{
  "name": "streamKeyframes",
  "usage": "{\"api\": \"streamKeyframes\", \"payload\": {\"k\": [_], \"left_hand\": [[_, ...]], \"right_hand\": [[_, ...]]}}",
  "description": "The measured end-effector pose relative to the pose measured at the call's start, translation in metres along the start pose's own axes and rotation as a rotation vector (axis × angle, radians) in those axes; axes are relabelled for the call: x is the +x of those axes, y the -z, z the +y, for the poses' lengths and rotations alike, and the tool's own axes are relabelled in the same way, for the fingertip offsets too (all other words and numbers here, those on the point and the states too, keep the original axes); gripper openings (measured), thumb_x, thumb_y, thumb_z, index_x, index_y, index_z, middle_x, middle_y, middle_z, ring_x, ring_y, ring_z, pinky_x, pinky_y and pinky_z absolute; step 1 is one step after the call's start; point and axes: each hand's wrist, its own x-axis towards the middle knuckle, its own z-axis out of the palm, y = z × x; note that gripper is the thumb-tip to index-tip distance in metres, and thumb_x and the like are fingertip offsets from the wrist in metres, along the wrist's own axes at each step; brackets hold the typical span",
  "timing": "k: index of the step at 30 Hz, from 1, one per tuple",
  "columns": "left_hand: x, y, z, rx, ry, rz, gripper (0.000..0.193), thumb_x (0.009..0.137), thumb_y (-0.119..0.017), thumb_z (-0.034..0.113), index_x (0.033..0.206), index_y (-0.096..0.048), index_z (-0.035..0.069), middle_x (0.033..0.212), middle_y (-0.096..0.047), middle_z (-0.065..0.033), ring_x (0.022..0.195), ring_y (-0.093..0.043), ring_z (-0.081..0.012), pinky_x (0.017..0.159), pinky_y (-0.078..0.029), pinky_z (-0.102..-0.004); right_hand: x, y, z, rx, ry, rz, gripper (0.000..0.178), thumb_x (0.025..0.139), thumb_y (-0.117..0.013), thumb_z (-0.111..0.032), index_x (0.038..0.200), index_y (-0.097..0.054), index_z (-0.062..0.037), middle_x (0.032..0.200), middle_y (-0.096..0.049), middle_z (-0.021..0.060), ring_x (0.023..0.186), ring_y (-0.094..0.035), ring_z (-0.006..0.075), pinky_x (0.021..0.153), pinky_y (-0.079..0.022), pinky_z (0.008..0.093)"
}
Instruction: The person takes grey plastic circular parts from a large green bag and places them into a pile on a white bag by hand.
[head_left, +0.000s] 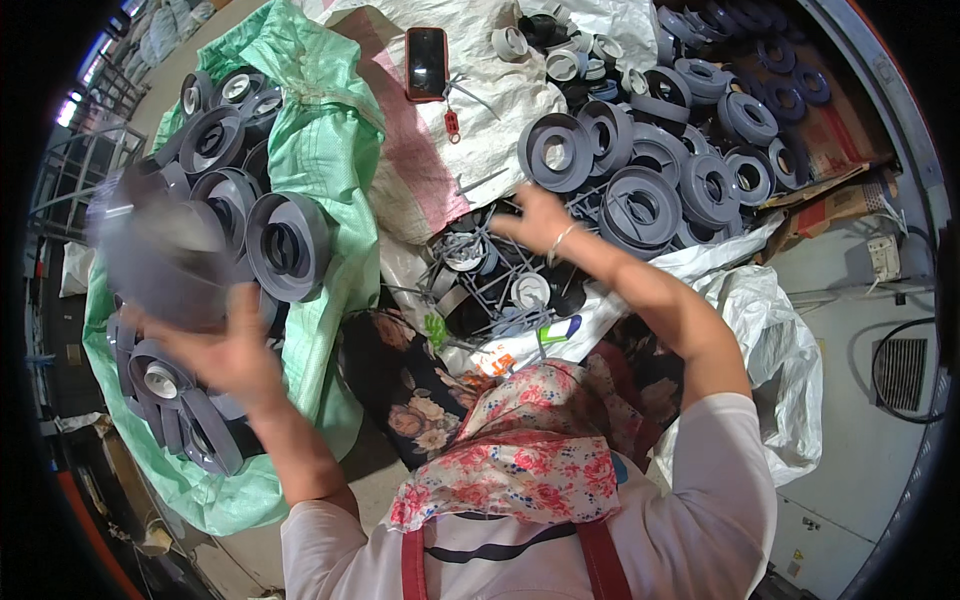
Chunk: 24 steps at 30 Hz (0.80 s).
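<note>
My left hand (220, 350) is over the green woven sack (325, 110) on the left, fingers spread. Just beyond its fingertips is a large grey plastic ring part (165, 255), smeared by motion; it looks loose of the hand. Beneath lie several similar grey cup-like rings, one being a round ring (288, 247) at the sack's right side. My right hand (540, 222) reaches over the pile in front of me with fingers apart, holding nothing that I can see. Close by are a grey flanged ring (556, 152) and a heap of thin grey plastic sticks (500, 285).
A phone (427, 62) with a red tag (452, 124) lies on white woven sacking (500, 110). More grey rings (710, 190) are heaped at the right, beside cardboard (830, 225). A white plastic bag (780, 350) hangs near my right elbow. Metal racks (85, 165) stand far left.
</note>
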Motion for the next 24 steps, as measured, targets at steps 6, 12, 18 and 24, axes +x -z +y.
{"api": "streamKeyframes", "payload": {"k": [6,12,18,24], "left_hand": [[-0.018,-0.040,0.001,-0.471,0.097,-0.359,0.060,0.081,-0.048,0.004,0.134,-0.023,-0.007,0.136,-0.033,-0.0200,0.127,-0.033,-0.0295,0.108,-0.022,-0.0393],[-0.121,-0.104,-0.023,-0.453,1.073,-0.541,0.066,0.080,-0.061,0.015,0.132,-0.027,-0.010,0.134,-0.034,-0.0245,0.123,-0.038,-0.0299,0.103,-0.029,-0.0367],[-0.128,-0.123,-0.043,-0.638,1.307,-0.532,0.028,0.079,-0.059,0.018,0.098,-0.053,-0.003,0.087,-0.060,-0.0104,0.081,-0.058,-0.0208,0.080,-0.045,-0.0360],[-0.120,-0.104,-0.019,-0.626,1.261,-0.577,0.029,0.077,-0.064,0.014,0.100,-0.054,-0.001,0.091,-0.058,-0.0059,0.081,-0.056,-0.0148,0.076,-0.044,-0.0298]], "right_hand": [[0.060,-0.007,0.099,-0.432,-0.119,0.170,0.080,0.069,-0.071,-0.032,0.128,-0.030,0.0033,0.127,-0.039,0.0247,0.121,-0.036,0.0343,0.100,-0.031,0.0405],[0.016,-0.031,0.049,-0.112,0.344,0.198,0.051,0.066,-0.070,-0.016,0.110,-0.048,-0.0018,0.097,-0.053,0.0187,0.099,-0.047,0.0373,0.086,-0.040,0.0419],[0.003,-0.021,0.023,0.486,0.007,-0.034,0.034,0.072,-0.070,-0.026,0.092,-0.063,0.0014,0.091,-0.062,0.0122,0.098,-0.056,0.0203,0.087,-0.042,0.0337],[0.015,-0.073,0.091,-0.565,-0.025,-0.002,0.024,0.071,-0.066,-0.027,0.080,-0.068,-0.0049,0.105,-0.053,0.0146,0.100,-0.045,0.0307,0.086,-0.039,0.0377]]}}
